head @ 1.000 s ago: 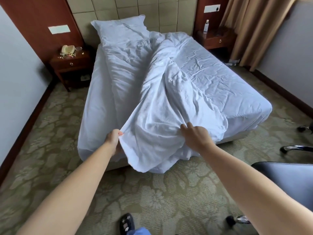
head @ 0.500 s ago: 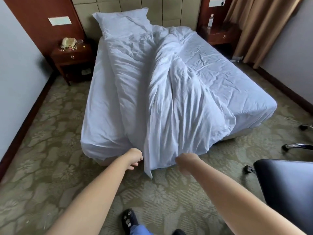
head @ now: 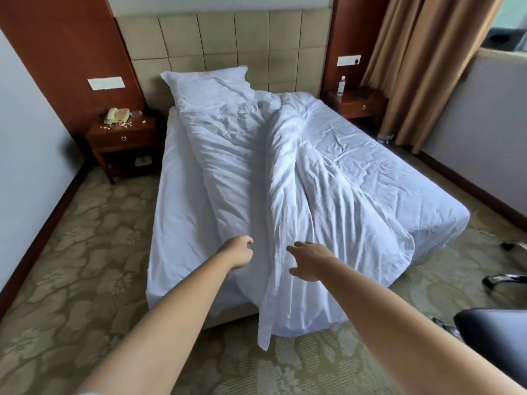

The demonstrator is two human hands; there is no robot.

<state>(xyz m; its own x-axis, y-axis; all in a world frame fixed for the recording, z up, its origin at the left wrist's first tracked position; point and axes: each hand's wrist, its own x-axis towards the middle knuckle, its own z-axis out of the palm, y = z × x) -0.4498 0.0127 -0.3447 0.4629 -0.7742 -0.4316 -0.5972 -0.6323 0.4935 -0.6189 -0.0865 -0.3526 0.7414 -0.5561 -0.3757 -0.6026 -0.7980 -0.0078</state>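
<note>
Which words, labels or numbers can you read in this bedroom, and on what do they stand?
No text reads clearly.
Label on the bottle: too small, blurred.
Faces of the wall plates: nothing legible.
Keys of the phone: too small.

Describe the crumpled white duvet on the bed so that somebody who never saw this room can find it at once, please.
Start at the bed under the padded headboard. Along its middle runs the white duvet, from the pillow down to the foot, where one end hangs toward the carpet. Unlike the flat sheet beside it, it is bunched into a thick, wrinkled ridge.
</note>
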